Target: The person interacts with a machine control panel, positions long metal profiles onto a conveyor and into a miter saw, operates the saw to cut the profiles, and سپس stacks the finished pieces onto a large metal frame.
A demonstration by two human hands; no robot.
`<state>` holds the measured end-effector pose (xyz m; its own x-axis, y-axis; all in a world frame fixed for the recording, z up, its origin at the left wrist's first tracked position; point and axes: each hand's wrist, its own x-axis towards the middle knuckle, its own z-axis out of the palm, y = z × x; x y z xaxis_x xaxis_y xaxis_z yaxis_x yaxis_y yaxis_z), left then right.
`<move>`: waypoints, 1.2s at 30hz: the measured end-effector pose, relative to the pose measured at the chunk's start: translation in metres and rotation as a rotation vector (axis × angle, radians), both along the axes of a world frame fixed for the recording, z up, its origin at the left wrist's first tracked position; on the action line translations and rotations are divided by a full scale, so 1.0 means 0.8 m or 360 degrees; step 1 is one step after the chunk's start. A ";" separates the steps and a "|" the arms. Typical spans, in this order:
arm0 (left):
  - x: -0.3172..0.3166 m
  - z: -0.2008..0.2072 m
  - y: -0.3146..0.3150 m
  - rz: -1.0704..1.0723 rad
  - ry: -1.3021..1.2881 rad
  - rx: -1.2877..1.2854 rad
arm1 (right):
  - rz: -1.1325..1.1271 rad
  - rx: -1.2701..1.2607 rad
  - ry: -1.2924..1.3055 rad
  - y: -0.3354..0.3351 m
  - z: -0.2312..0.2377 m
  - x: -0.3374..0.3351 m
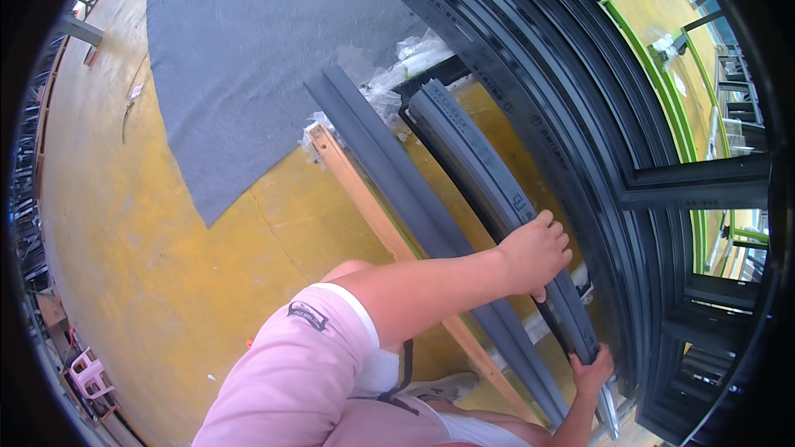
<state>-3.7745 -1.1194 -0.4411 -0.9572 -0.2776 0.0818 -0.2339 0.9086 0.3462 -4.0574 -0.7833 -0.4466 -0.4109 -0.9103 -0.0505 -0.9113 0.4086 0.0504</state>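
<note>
Both hands hold a dark grey metal profile (pixel 476 153), a long ridged bar that stands close against a stack of dark window-type frames (pixel 571 124) on my right. About halfway along it, my left hand (pixel 534 255) is wrapped over the top, the fingers curled round the far edge. Lower down, my right hand (pixel 592 368) grips the bar's near end. A second grey profile (pixel 397 174) lies to the left, parallel to it and touched by neither hand. My left forearm crosses over that bar and hides part of it.
Beside the second profile runs a wooden strip (pixel 360 194). Clear plastic wrap (pixel 397 87) lies near the bars' far ends. Grey sheeting (pixel 248 50) covers part of the yellow floor (pixel 166 265). A pink stool (pixel 91 375) stands far left; green framing (pixel 658 74) shows behind the stack.
</note>
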 end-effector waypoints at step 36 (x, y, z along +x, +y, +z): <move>-0.005 -0.031 -0.016 -0.0285 0.0268 0.0140 | -0.0016 0.0071 -0.0136 -0.012 0.007 -0.001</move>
<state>-3.7782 -1.1321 -0.4661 -0.9666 -0.1179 0.2275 -0.0042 0.8951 0.4459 -4.0586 -0.7925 -0.4408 -0.4126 -0.9021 -0.1262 -0.9089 0.4170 -0.0092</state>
